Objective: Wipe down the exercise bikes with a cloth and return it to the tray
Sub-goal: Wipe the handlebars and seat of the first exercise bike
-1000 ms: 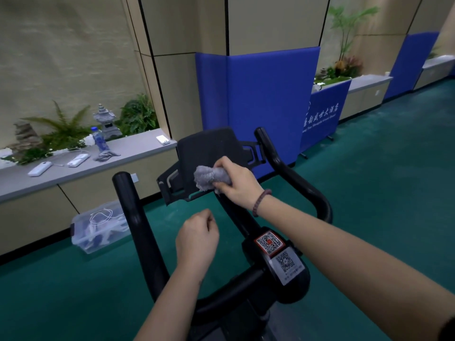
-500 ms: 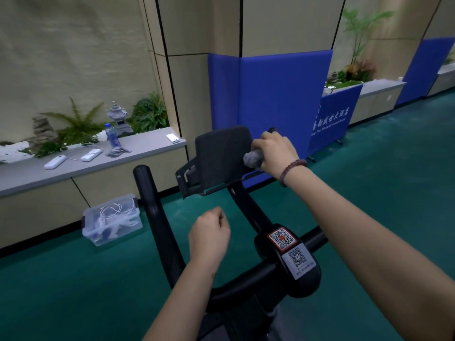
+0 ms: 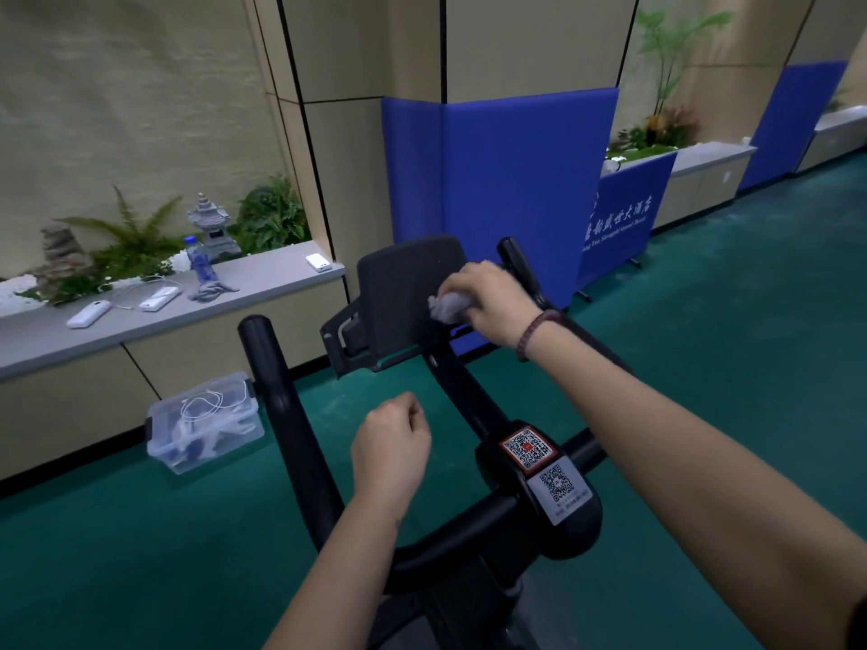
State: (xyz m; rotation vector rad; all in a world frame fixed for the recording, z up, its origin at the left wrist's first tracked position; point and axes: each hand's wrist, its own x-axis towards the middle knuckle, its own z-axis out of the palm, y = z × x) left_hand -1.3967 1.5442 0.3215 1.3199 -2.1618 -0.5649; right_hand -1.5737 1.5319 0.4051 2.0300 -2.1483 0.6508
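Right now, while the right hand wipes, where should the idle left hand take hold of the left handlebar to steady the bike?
I would take the straight upper stretch of the left handlebar, just below its rounded end, coming from its inner side, where the left hand hangs. It is a plain round tube, tilted and bare, so fingers can wrap it.

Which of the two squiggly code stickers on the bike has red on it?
The upper sticker: it has a red border and a red spot in its middle. The lower sticker just below it is only black and white.
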